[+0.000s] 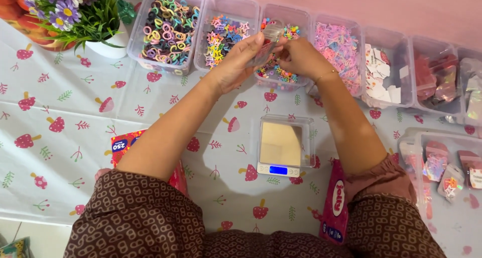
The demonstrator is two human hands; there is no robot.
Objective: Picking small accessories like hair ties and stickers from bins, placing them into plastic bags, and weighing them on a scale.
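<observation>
Both sets of fingers are pinched on a small clear bag (pixel 268 43), held up over the third tub (pixel 282 47), the one with mixed colourful bits. The left hand (pixel 236 62) grips the bag from the side with thumb and fingers closed round it; the right hand (pixel 298 57) is curled in a loose fist at the bag's other edge, fingertips nipping it, though exactly how they meet the plastic is hidden behind the knuckles. A thin bracelet (pixel 326 76) sits on the right wrist. By the look of it the bag is being opened or filled at the tub; whether anything is in it already is too blurred to tell. The next move would seem to call for keeping the bag's mouth spread with one hand while the other frees itself to pick out small pieces, and for holding the bag over the tub so nothing scatters. Either side of this tub stand others: loops (pixel 165 29), stars (pixel 223 34), pink bits (pixel 339 49), white cards (pixel 384 77). Nearer the body a small scale (pixel 281 147) sits bare on the mushroom-print cloth (pixel 60 107), between the forearms. A red packet (pixel 123 145) lies under the left arm, a pink one (pixel 335 202) by the right sleeve, and a potted plant (pixel 95 22) stands at far left.
</observation>
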